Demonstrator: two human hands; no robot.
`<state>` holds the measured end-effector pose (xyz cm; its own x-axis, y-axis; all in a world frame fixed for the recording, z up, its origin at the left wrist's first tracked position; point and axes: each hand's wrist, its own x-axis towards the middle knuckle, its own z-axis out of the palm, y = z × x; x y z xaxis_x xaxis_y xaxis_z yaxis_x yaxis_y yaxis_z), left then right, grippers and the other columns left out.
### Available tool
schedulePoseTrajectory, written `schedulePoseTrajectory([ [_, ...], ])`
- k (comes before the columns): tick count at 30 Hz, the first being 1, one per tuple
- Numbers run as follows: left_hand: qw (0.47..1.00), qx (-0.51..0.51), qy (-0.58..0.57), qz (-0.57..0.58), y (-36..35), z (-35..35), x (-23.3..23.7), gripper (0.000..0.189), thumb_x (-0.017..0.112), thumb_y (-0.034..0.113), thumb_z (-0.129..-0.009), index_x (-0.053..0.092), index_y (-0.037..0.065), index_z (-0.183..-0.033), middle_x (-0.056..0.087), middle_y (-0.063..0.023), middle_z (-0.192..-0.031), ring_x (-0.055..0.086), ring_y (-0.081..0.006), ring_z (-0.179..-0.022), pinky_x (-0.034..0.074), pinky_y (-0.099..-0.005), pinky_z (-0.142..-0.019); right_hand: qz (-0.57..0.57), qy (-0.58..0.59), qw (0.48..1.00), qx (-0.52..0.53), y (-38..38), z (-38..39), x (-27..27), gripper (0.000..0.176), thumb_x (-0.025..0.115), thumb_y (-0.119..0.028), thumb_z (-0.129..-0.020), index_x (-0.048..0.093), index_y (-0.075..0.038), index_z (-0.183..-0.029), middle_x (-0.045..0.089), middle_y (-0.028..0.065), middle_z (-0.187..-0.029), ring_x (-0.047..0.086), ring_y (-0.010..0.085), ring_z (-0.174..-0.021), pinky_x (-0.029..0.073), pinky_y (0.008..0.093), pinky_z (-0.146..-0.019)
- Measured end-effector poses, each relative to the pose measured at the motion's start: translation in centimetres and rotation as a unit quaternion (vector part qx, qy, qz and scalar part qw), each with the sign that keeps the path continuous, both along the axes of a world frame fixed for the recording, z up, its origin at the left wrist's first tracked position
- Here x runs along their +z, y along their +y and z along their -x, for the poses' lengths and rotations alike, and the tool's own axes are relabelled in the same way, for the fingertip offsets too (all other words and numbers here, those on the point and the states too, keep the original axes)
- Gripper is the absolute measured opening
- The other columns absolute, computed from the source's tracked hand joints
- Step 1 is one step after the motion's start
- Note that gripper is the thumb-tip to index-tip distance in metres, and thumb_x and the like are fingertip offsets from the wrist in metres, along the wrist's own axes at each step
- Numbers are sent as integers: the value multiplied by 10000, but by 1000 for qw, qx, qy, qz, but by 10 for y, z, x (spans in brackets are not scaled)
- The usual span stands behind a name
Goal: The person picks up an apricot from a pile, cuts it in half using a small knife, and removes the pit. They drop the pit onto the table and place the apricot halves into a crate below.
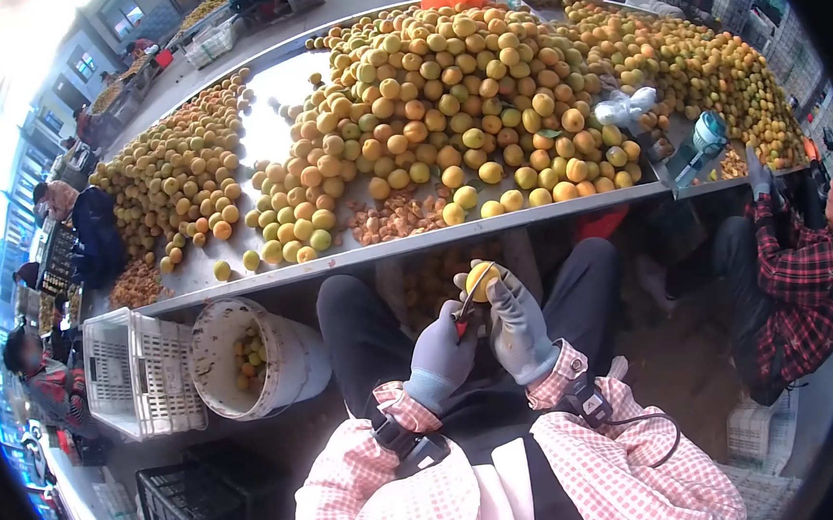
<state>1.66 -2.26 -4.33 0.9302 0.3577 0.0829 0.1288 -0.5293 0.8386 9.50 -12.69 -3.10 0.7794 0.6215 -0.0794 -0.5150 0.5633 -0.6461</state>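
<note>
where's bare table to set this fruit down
Bare metal runs between the left pile and the central heap, widest at the far end. A smaller patch sits at the front edge between the brown scraps and two stray fruits. Centre and right are crowded with fruit.

The fruit [482, 280] is yellow, the gloves [516, 323] are grey, the sleeves [633, 457] are pink-and-white checked, and the bucket [218, 351] is white.

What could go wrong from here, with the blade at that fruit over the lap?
1. The knife in the left hand meets the fruit right beside the right hand; a slip may cut the glove.
2. The cutting is over the lap, apart from the bucket; pieces may drop on the trousers.
3. Loose fruits lie near the table edge and could roll off.
</note>
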Motion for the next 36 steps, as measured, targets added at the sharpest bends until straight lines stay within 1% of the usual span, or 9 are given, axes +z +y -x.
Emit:
schedulePoseTrajectory([
  [5,991,-21,-48,122,1,5,-10,154,629,98,-874,543,50,-993,659,-157,-805,646,-322,-690,484,-371,-609,46,9,999,-2,-6,1,2,446,627,-320,-920,507,-55,-1258,619,57,-1077,591,107,-893,470,220,-814],
  [8,986,-48,-56,151,3,4,-5,139,603,30,-877,554,32,-1007,655,-62,-805,574,-113,-649,460,-260,-597,68,-9,998,-11,-8,-2,7,418,623,-330,-923,528,-74,-1240,611,30,-1015,567,83,-814,455,206,-743],
  [15,927,-1,-2,376,18,11,36,174,628,27,-884,569,38,-1048,587,15,-835,501,-33,-697,417,-192,-583,-2,173,985,5,-29,-28,1,359,523,-401,-967,565,-81,-1125,615,58,-947,568,115,-717,476,226,-623],
  [17,924,-20,16,383,20,6,48,257,602,-17,-881,532,52,-1118,531,22,-761,445,-14,-519,338,-167,-441,13,181,981,68,-39,-26,10,340,488,-383,-984,564,-77,-1113,615,62,-949,574,116,-709,477,223,-605],
  [21,976,-118,-71,170,20,-8,43,400,703,67,-858,521,55,-1213,632,-17,-943,611,-99,-783,499,-231,-692,119,93,986,74,-37,-13,3,289,398,-302,-1003,558,-68,-1059,618,59,-941,587,121,-685,473,208,-561],
  [22,973,-138,-33,183,22,-8,38,510,757,193,-819,496,58,-1237,669,-116,-1060,661,-182,-908,503,-302,-784,209,-27,976,56,-36,-11,0,251,404,-265,-986,555,-68,-1025,614,44,-924,587,116,-707,486,209,-605],
  [25,978,-189,-19,84,17,-12,59,588,795,185,-778,490,51,-1263,660,-81,-1020,644,-163,-922,501,-287,-819,122,152,977,92,-36,-8,11,236,411,-260,-993,555,-76,-1030,596,39,-933,567,94,-807,513,234,-708],
  [29,972,-236,-8,5,23,-15,54,739,788,299,-748,394,133,-1351,653,-191,-1011,643,-392,-900,520,-391,-757,152,42,983,96,-32,-3,20,235,431,-273,-994,574,-87,-979,593,27,-929,564,87,-814,495,246,-764],
  [36,963,-262,-10,-61,29,-20,69,779,790,336,-722,392,115,-1355,670,-163,-932,655,-387,-806,529,-402,-693,136,58,977,154,-33,2,2,225,405,-224,-1009,567,-79,-1067,589,37,-1027,572,105,-942,463,253,-848],
])
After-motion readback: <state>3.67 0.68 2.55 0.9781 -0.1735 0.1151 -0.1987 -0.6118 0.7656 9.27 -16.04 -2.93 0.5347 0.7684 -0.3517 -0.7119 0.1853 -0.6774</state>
